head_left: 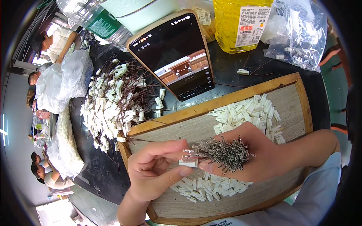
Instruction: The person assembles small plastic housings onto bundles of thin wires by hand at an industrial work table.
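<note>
My left hand pinches a small white plastic connector housing between thumb and fingers. Closed around a thick bundle of thin wires is my right hand; their metal-tipped ends fan out toward the left hand. The connector sits right beside the bundle's left edge, and a few wire tips reach over it. Whether any tip is inside the housing, I cannot tell. Both hands are above a wood-framed tray, where loose white housings lie in a far heap and a near heap.
Left of the tray lies a tangled pile of white connectors on brown wires. A phone leans upright behind the tray. Farther back are a clear bottle, a yellow jug and a plastic bag. Other people sit at far left.
</note>
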Action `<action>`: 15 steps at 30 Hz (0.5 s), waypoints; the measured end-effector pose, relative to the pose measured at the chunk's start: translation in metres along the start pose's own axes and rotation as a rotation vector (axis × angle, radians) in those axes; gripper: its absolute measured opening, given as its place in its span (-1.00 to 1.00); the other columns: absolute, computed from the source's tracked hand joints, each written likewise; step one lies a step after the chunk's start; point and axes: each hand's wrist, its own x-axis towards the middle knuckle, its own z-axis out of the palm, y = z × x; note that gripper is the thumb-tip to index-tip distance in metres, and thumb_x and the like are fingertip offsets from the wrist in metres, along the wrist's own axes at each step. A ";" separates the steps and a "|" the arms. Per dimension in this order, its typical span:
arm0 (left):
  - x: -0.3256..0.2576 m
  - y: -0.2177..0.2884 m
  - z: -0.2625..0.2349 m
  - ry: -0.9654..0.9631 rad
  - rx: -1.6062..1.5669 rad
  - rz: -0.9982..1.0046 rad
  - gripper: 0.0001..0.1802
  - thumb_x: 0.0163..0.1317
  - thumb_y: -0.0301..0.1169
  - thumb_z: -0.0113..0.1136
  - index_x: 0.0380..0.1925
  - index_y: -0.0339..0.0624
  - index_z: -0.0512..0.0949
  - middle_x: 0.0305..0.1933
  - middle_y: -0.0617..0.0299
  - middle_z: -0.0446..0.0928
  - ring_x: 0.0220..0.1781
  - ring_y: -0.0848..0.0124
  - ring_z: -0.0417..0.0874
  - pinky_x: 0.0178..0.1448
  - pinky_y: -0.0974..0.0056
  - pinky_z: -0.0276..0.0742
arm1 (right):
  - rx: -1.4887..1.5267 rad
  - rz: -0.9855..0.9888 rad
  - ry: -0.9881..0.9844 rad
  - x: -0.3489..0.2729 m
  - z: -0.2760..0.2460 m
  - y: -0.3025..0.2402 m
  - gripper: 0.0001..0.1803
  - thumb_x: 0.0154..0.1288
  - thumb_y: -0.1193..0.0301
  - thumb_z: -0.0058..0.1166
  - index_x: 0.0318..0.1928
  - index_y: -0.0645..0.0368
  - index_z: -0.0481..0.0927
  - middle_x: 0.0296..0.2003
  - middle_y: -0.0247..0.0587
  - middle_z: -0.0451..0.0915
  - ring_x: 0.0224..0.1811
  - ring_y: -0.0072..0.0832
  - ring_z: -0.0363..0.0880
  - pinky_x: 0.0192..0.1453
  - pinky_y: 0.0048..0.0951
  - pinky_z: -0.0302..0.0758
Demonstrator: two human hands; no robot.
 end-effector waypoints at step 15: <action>0.008 0.006 0.033 -0.453 1.273 0.180 -0.66 -0.15 -0.51 0.19 -0.25 -0.16 0.56 -0.12 0.13 0.47 -0.07 0.20 0.51 0.01 0.19 0.41 | 0.208 0.244 0.120 0.006 0.002 -0.009 -0.78 0.27 0.47 0.06 -0.09 0.22 0.43 -0.44 -0.47 0.45 -0.37 -0.81 0.35 -0.34 -0.65 0.33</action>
